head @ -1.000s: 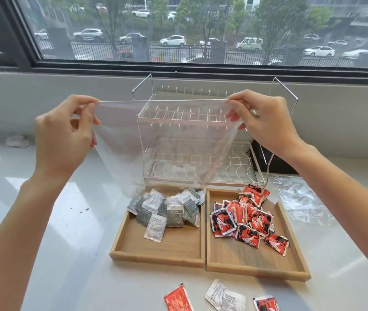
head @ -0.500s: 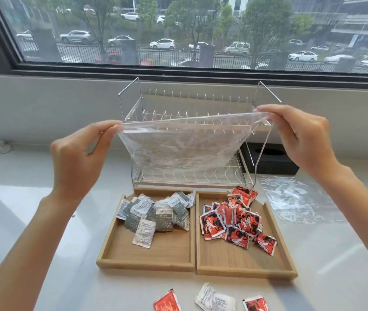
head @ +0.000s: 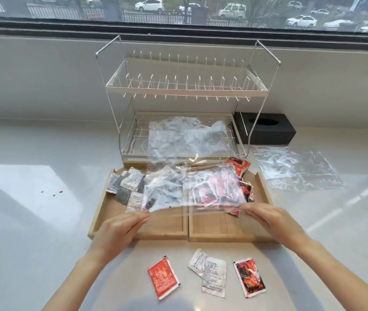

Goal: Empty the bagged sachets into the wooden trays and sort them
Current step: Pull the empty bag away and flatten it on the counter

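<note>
My left hand and my right hand each pinch a near corner of an empty clear plastic bag. The bag lies stretched flat and low over both wooden trays, reaching back onto the rack's lower shelf. Grey and white sachets fill the back of the left tray. Red and black sachets show through and beside the bag in the right tray. On the counter in front of the trays lie a red sachet, white sachets and a red-black sachet.
A two-tier white wire dish rack stands right behind the trays, against the wall under the window. A black tissue box sits to its right. Another empty clear bag lies flat on the white counter right of the trays.
Both hands have come down and toward me, lowering the bag from in front of the rack until it lies spread over the trays. The view has tilted downward.
</note>
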`<act>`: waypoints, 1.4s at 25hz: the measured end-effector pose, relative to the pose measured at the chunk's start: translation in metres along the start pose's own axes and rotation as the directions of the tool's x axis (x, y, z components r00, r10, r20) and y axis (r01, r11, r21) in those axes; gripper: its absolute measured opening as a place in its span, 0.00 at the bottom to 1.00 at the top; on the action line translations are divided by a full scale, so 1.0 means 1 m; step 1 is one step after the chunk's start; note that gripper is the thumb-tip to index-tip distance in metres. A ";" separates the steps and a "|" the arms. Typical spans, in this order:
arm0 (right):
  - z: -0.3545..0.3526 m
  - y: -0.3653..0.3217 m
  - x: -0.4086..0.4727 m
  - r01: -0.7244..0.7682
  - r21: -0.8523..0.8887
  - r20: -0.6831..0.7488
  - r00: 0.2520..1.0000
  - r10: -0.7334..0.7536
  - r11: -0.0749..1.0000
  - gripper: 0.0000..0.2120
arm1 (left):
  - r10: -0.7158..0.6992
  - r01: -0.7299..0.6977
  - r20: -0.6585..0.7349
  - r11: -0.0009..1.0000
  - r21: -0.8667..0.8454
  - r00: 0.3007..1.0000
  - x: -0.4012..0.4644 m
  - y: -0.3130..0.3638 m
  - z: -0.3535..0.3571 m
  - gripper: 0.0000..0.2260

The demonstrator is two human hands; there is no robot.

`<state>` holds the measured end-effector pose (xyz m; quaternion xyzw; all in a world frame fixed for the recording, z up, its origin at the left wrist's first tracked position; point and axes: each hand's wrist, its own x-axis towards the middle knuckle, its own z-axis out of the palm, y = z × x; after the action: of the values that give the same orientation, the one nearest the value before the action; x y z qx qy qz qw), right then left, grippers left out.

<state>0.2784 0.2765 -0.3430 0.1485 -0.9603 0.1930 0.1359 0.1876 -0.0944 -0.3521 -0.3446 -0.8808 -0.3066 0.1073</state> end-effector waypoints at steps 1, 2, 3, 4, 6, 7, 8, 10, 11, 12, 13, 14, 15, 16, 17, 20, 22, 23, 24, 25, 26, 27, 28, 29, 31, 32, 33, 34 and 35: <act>0.010 0.001 -0.008 -0.019 -0.006 0.031 0.999 0.019 1.000 0.18 | -0.020 0.020 0.039 1.000 -0.002 0.999 -0.007 -0.001 0.007 0.22; 0.017 0.001 -0.013 -0.033 -0.010 0.054 0.998 0.033 0.999 0.19 | -0.049 0.050 0.065 0.999 -0.008 0.997 -0.012 -0.001 0.011 0.23; 0.022 -0.001 -0.017 -0.049 0.000 0.069 0.996 0.049 0.999 0.20 | -0.088 0.089 0.081 0.996 -0.010 0.993 -0.014 0.000 0.013 0.22; 0.024 -0.003 -0.018 -0.070 0.019 0.081 0.994 0.068 0.997 0.20 | -0.138 0.139 0.086 0.990 0.003 0.987 -0.013 0.002 0.014 0.21; 0.023 -0.008 -0.015 -0.100 0.064 0.091 0.991 0.094 0.993 0.22 | -0.245 0.241 0.064 0.969 0.059 0.967 -0.007 0.005 0.013 0.19; 0.021 -0.010 -0.013 -0.129 0.088 0.086 0.989 0.121 0.988 0.25 | -0.280 0.275 0.045 0.958 0.085 0.959 -0.004 0.005 0.012 0.20; 0.018 -0.012 -0.009 -0.177 0.116 0.070 0.983 0.170 0.977 0.27 | -0.303 0.299 0.027 0.949 0.100 0.953 0.001 0.005 0.011 0.21; 0.013 -0.014 0.004 -0.318 0.203 -0.003 0.946 0.325 0.926 0.27 | -0.363 0.363 -0.013 0.929 0.072 0.932 0.012 0.004 0.007 0.21; 0.011 -0.015 0.014 -0.390 0.243 -0.042 0.910 0.412 0.888 0.23 | -0.415 0.416 -0.036 0.909 0.023 0.909 0.020 0.004 0.007 0.20; 0.010 -0.015 0.025 -0.456 0.264 -0.062 0.871 0.486 0.850 0.17 | -0.467 0.466 -0.056 0.884 -0.036 0.882 0.029 0.002 0.007 0.18; 0.009 -0.013 0.037 -0.509 0.280 -0.059 0.837 0.543 0.814 0.14 | -0.509 0.503 -0.074 0.860 -0.086 0.858 0.040 0.002 0.009 0.15; 0.009 -0.013 0.049 -0.553 0.295 -0.036 0.808 0.588 0.779 0.14 | -0.537 0.527 -0.082 0.842 -0.115 0.840 0.050 -0.001 0.012 0.13; 0.008 -0.013 0.060 -0.592 0.307 -0.007 0.782 0.623 0.745 0.15 | -0.553 0.542 -0.079 0.831 -0.126 0.830 0.060 -0.003 0.013 0.13; 0.008 -0.011 0.071 -0.627 0.318 0.022 0.754 0.656 0.711 0.16 | -0.564 0.555 -0.060 0.823 -0.124 0.823 0.071 -0.005 0.015 0.13; 0.009 -0.010 0.080 -0.657 0.330 0.045 0.728 0.684 0.678 0.17 | -0.576 0.570 -0.031 0.814 -0.109 0.817 0.080 -0.008 0.018 0.15; 0.011 -0.011 0.099 -0.713 0.335 0.106 0.678 0.728 0.616 0.18 | -0.628 0.628 0.041 0.778 0.011 0.777 0.100 -0.015 0.027 0.19; 0.013 -0.010 0.108 -0.727 0.358 0.119 0.658 0.744 0.585 0.18 | -0.656 0.655 0.094 0.754 0.047 0.749 0.110 -0.016 0.032 0.20; 0.015 -0.009 0.111 -0.738 0.374 0.128 0.640 0.757 0.561 0.18 | -0.660 0.660 0.106 0.750 0.040 0.744 0.112 -0.016 0.033 0.20; 0.016 -0.008 0.113 -0.748 0.393 0.136 0.622 0.771 0.534 0.17 | -0.658 0.660 0.104 0.751 0.025 0.746 0.114 -0.016 0.035 0.20; 0.017 -0.007 0.114 -0.752 0.421 0.140 0.607 0.783 0.507 0.17 | -0.652 0.655 0.082 0.756 -0.003 0.754 0.115 -0.015 0.035 0.19; 0.018 -0.007 0.115 -0.744 0.460 0.139 0.599 0.789 0.484 0.16 | -0.643 0.644 0.047 0.763 -0.050 0.765 0.115 -0.014 0.034 0.17; 0.017 -0.007 0.115 -0.728 0.504 0.134 0.598 0.790 0.465 0.15 | -0.629 0.626 0.017 0.771 -0.115 0.778 0.114 -0.013 0.032 0.16; 0.014 -0.007 0.114 -0.707 0.546 0.132 0.603 0.787 0.450 0.15 | -0.620 0.608 0.001 0.769 -0.197 0.784 0.114 -0.010 0.029 0.15; 0.011 -0.007 0.114 -0.686 0.583 0.138 0.612 0.778 0.436 0.14 | -0.620 0.595 0.005 0.751 -0.286 0.785 0.113 -0.009 0.025 0.13; 0.002 -0.007 0.111 -0.644 0.648 0.166 0.639 0.751 0.405 0.12 | -0.620 0.576 0.042 0.699 -0.423 0.783 0.112 -0.006 0.014 0.12; -0.003 -0.007 0.109 -0.628 0.665 0.171 0.655 0.736 0.403 0.12 | -0.608 0.563 0.057 0.691 -0.454 0.792 0.111 -0.005 0.008 0.12; -0.008 -0.008 0.106 -0.610 0.675 0.164 0.673 0.721 0.416 0.13 | -0.584 0.542 0.060 0.705 -0.458 0.810 0.110 -0.004 0.002 0.13; -0.015 -0.009 0.104 -0.585 0.684 0.146 0.695 0.704 0.436 0.14 | -0.553 0.516 0.056 0.731 -0.446 0.831 0.109 -0.003 -0.003 0.13; -0.021 -0.010 0.102 -0.556 0.696 0.121 0.715 0.688 0.455 0.15 | -0.527 0.492 0.046 0.754 -0.434 0.848 0.108 -0.003 -0.007 0.13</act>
<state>0.1925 0.2528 -0.2888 -0.1928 -0.7852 0.5836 0.0751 0.1054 -0.0422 -0.3047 -0.0939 -0.8461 -0.5241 -0.0243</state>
